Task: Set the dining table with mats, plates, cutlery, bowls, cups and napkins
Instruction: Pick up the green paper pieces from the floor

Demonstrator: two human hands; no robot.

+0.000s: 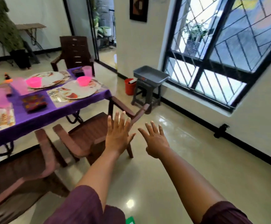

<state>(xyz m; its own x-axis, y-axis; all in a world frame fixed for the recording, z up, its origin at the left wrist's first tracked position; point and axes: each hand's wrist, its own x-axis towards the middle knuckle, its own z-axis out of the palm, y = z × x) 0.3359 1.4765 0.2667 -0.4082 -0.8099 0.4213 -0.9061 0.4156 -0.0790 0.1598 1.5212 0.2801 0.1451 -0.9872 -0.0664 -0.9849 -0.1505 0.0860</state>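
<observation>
The dining table (62, 109) with a purple cloth stands at the left. On it lie patterned mats (55, 96), floral plates (81, 92), pink bowls (83, 80), pink cups (87, 70) and dark folded napkins (34, 102). My left hand (118, 135) and my right hand (155, 139) are stretched forward, side by side, fingers spread, holding nothing. They hover right of the table, over a brown chair (89, 136) and the floor.
A second brown chair (18, 180) stands at the near left and a third (75, 52) behind the table. A grey tray (151, 75) sits on a stool by the window, with a red bucket (130, 86) beside it. Glossy floor lies to the right.
</observation>
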